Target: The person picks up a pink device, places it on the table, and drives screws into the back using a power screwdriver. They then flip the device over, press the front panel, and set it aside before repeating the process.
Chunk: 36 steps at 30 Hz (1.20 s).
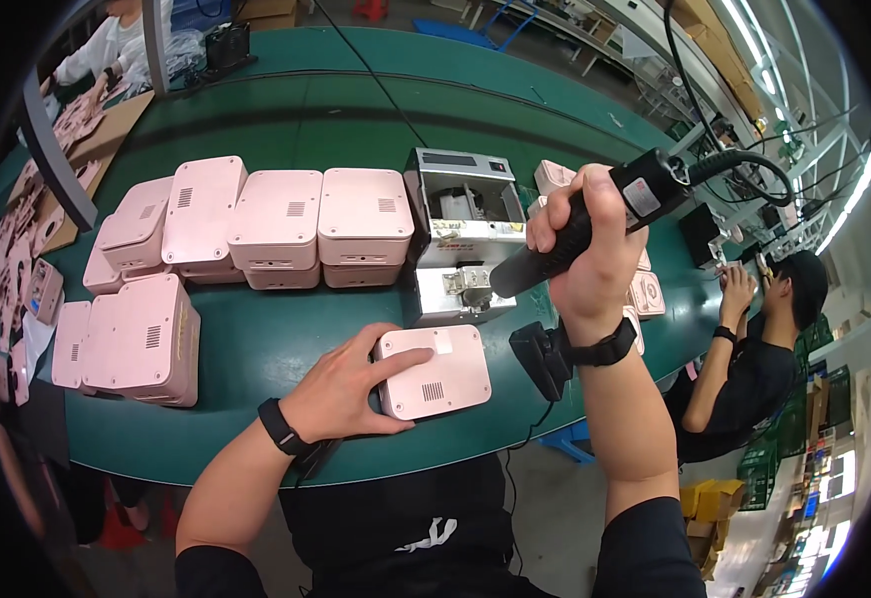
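A pink plastic box [460, 371] lies flat at the front of the green table, its slotted, screw-holed face up and a small white label near its far edge. My left hand [341, 387] grips its left end, with one finger stretched over the top and the thumb along the near side. In my right hand [600, 244] is a black corded electric screwdriver [547, 257], raised above the table and tilted down to the left. Its nose is by the front of a metal screw feeder [467, 289]; I cannot make out the bit.
Stacks of similar pink boxes [274, 221] stand behind and left of my left hand. More pink parts [648, 295] sit right of the feeder. The screwdriver's cable [744, 164] loops at upper right. A co-worker [754, 349] sits at the right; another person [107, 50] is at far left.
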Tool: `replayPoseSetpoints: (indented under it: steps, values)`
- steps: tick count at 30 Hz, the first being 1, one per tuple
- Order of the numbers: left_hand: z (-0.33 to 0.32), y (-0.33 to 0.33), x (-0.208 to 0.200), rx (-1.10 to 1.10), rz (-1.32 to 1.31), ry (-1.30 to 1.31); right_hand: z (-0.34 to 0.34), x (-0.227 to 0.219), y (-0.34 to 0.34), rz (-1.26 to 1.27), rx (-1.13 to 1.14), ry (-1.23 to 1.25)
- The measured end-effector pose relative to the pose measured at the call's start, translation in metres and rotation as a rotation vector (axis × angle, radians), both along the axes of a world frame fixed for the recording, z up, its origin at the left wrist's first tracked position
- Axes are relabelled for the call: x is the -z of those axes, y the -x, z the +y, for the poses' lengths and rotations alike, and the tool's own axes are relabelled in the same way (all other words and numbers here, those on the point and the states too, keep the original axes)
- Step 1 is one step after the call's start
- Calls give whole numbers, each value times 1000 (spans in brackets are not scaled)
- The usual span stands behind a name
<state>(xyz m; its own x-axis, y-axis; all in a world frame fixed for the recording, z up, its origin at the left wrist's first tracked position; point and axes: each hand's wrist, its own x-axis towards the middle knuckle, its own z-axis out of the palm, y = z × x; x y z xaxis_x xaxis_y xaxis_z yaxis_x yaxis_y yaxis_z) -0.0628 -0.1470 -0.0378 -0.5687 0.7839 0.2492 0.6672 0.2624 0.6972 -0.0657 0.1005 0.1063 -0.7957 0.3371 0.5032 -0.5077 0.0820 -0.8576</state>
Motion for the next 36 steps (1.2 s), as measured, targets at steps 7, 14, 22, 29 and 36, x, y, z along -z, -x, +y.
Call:
replayPoseSetpoints:
  steps: [7, 14, 22, 29, 36]
  values:
    - [-1, 2, 1, 2, 0, -3, 5, 4, -13, -59, -91, -8]
    - [2, 3, 1, 9, 32, -25, 7, 9, -23, -77, -74, 29]
    - [3, 3, 3, 4, 30, -33, 7, 40, -28, -94, -84, 57]
    - [4, 3, 1, -19, 30, 2, 14, 46, -28, -74, -130, 101]
    - [3, 1, -1, -14, 12, 7, 15, 43, -25, -74, -162, 101]
